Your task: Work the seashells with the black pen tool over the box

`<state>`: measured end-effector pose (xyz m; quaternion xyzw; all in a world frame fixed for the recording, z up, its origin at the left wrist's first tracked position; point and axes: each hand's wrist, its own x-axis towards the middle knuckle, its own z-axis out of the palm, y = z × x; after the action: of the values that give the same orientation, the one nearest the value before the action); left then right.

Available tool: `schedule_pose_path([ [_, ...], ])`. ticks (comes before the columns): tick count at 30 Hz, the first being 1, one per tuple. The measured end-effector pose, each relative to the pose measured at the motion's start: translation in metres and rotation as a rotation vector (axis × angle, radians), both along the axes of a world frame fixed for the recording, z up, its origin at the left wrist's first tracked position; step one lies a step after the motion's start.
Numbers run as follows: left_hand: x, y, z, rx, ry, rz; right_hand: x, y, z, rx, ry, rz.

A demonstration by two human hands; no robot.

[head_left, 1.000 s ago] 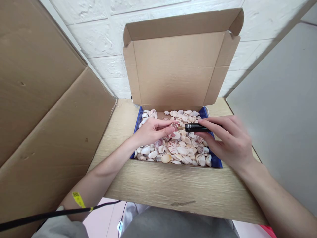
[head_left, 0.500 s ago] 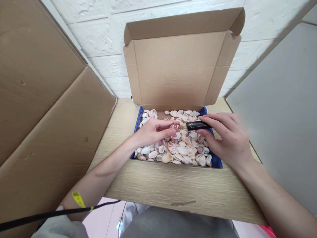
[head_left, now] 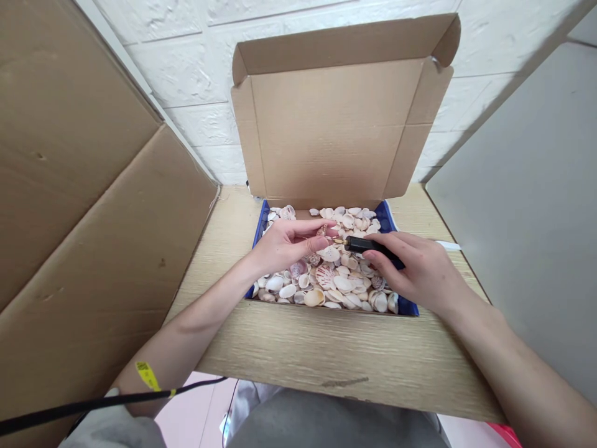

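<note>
Over a box of seashells, my left hand [head_left: 291, 244] pinches a small reddish-brown seashell [head_left: 322, 230] between thumb and fingers. Part of that shell is hidden by the fingers. My right hand [head_left: 415, 261] is closed around a black mini drill [head_left: 361, 244] with a brass-coloured chuck [head_left: 342, 241]. The drill points left, its tip at the left fingertips by the shell; whether it touches the shell I cannot tell. Below both hands lie many pale loose shells [head_left: 344, 284], among them a red-striped scallop shell [head_left: 324, 276].
The cardboard box has blue sides [head_left: 409, 303], and its raised lid [head_left: 326, 130] leans near a white brick wall [head_left: 186, 68]. A cardboard panel [head_left: 107, 249] stands left, a grey panel [head_left: 527, 205] right. A black cable [head_left: 93, 403] crosses the lower left above the wooden table [head_left: 298, 342].
My right hand has lowered slightly and tilted the drill, its rear end now lower. The left fingers have shifted a little, showing more of the held seashell. A white strip now shows beyond the right hand.
</note>
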<state>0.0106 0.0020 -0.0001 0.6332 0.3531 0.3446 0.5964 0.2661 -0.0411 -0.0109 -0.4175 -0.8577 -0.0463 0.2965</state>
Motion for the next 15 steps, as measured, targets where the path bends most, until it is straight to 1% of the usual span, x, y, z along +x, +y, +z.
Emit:
schedule_pose_path([
  [3,-0.0004,-0.0003,0.0012,0.014,0.037,0.001,0.0013,0.0023,0.0001,0.082,0.005,-0.009],
  [7,-0.0008,-0.0012,0.0030,-0.003,0.125,-0.047,0.0028,0.0045,0.0036,0.170,0.020,0.000],
  [15,-0.0016,-0.0025,0.0022,-0.069,0.179,-0.105,0.0027,0.0045,0.0070,0.242,0.017,-0.021],
])
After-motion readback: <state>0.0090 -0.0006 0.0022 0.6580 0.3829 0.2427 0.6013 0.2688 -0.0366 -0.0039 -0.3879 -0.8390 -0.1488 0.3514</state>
